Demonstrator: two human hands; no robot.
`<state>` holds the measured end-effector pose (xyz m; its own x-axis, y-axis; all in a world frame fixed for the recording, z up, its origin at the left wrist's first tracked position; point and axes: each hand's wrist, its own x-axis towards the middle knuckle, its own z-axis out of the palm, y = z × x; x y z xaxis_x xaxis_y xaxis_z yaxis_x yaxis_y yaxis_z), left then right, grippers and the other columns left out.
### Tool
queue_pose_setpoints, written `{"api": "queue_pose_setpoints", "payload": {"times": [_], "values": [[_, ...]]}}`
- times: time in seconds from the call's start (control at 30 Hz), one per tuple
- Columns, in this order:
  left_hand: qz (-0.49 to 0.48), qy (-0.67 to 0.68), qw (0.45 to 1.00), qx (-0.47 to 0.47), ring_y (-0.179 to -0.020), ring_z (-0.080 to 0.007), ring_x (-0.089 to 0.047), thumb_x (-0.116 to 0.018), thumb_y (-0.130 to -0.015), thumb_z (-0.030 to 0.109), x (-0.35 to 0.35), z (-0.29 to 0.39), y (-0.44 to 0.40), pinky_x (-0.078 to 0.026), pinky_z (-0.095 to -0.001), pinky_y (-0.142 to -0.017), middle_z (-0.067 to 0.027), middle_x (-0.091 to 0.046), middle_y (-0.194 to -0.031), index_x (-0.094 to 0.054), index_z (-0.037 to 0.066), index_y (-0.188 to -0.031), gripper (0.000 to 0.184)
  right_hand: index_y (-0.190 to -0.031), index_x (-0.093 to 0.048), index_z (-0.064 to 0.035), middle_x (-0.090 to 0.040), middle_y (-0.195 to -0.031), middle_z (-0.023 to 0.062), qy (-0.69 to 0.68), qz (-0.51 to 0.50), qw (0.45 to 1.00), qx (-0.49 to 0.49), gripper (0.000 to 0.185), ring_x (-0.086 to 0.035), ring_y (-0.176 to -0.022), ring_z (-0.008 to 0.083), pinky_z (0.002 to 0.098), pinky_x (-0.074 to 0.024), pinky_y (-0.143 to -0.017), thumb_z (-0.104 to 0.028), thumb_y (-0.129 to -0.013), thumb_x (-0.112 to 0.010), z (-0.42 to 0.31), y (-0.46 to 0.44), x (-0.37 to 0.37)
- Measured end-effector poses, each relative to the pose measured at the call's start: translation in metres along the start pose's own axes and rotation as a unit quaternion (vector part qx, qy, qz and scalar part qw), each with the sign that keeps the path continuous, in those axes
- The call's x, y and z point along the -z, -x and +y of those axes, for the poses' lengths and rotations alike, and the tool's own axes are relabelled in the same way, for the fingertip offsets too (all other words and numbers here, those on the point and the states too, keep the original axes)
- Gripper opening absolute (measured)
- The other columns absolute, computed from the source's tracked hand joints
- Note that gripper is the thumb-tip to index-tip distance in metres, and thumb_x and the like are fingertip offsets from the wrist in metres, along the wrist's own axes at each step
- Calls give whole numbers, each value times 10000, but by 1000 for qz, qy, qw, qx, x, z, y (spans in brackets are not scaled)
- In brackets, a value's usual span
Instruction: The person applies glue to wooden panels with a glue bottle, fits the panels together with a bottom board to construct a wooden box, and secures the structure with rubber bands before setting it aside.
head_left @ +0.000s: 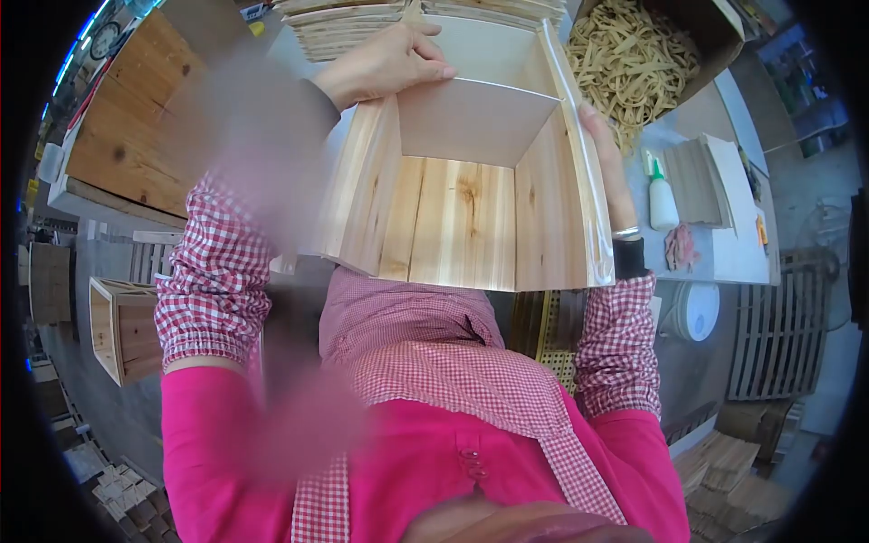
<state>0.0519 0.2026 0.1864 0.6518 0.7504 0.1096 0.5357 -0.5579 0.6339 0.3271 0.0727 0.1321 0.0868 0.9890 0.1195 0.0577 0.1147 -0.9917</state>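
A wooden box [457, 217], its open side toward me, is held tilted in front of my body. Across its inside stands a white panel [480, 122], with a pale section showing behind it. My left hand [389, 65] reaches over the box's left wall, its thumb and fingers closed at the panel's upper left corner. Around the outside of the right wall, my right hand [608, 158] grips the box; its fingertips are partly hidden. Shiny clear film or tape [593, 208] runs along that right edge.
A carton of rubber-band-like tan strips [634, 68] stands at the upper right. Beside it are a white glue bottle with a green cap [663, 201], a pink cloth [681, 247] and stacked sheets [701, 181]. Thin wooden boards [344, 32] lie behind the box. A wooden crate [122, 330] sits lower left.
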Motion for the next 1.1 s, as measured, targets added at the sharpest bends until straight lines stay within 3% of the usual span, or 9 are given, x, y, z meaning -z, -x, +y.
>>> {"api": "queue_pose_setpoints", "payload": {"times": [0.27,0.33,0.47,0.6,0.67,0.73,0.87,0.9,1.1], "values": [[-20,2,1000,-6,-1352,-316,-400,-660,-896,274,1,1,-3,-354,-363,-1060,-280,-386,-1450,-717,35,-1047,288,-1040,-585,36,-617,-923,44,-39,30,997,-62,415,-557,-837,150,301,-455,-759,-337,-1003,-406,3,-4,1],[94,76,992,-38,-1259,-272,-503,-634,-918,250,-5,-5,-1,-406,-333,-1010,-232,-519,-1348,-664,8,-1134,326,-1058,-591,22,-625,-949,55,-96,74,982,-144,384,-580,-831,159,300,-469,-734,-321,-998,-430,5,-3,-1],[299,260,918,-15,-1117,-190,-555,-579,-969,206,4,-4,59,-439,-325,-970,-109,-629,-1149,-583,-24,-1215,337,-1114,-588,28,-640,-978,69,9,82,996,18,377,-601,-856,144,286,-489,-750,-301,-1002,-441,28,27,10],[618,268,738,43,-903,-107,-585,-612,-928,93,-60,-11,217,-464,-242,-830,-47,-629,-974,-622,-32,-1015,153,-1170,-585,35,-655,-1008,83,130,188,965,131,379,-621,-881,130,272,-508,-766,-280,-1007,-452,72,83,52],[612,277,711,208,-909,-125,-568,-622,-915,80,-101,-45,288,-451,-266,-850,-38,-597,-955,-593,4,-1022,134,-1197,-584,38,-662,-1023,91,135,231,957,109,382,-631,-893,123,265,-518,-774,-270,-1009,-458,90,120,79],[571,470,571,357,-1152,-196,-474,-614,-929,210,-116,-67,332,-418,-384,-962,-89,-530,-1182,-517,33,-1195,334,-1169,-595,41,-667,-1029,109,84,252,964,-19,389,-653,-886,163,276,-528,-751,-286,-1012,-457,94,147,103],[492,756,393,181,-1376,-340,-296,-569,-945,306,-110,-121,329,-266,-486,-1137,-182,-313,-1458,-384,16,-1378,553,-1136,-605,36,-676,-1022,124,116,312,942,-50,378,-671,-874,178,275,-530,-741,-287,-1017,-449,59,167,95],[497,758,391,159,-1224,-336,-458,-640,-907,298,-110,-129,329,-383,-456,-1073,-211,-447,-1316,-399,-60,-1298,582,-1132,-605,32,-679,-1021,124,123,310,942,-37,383,-673,-869,191,278,-522,-747,-303,-1009,-465,54,168,94],[468,721,489,149,-1198,-311,-545,-638,-910,163,-48,-88,291,-464,-443,-1007,-155,-550,-1306,-447,5,-1334,490,-1122,-616,29,-684,-999,127,170,294,940,34,345,-673,-839,159,255,-520,-719,-267,-1019,-471,4,177,76]]}}
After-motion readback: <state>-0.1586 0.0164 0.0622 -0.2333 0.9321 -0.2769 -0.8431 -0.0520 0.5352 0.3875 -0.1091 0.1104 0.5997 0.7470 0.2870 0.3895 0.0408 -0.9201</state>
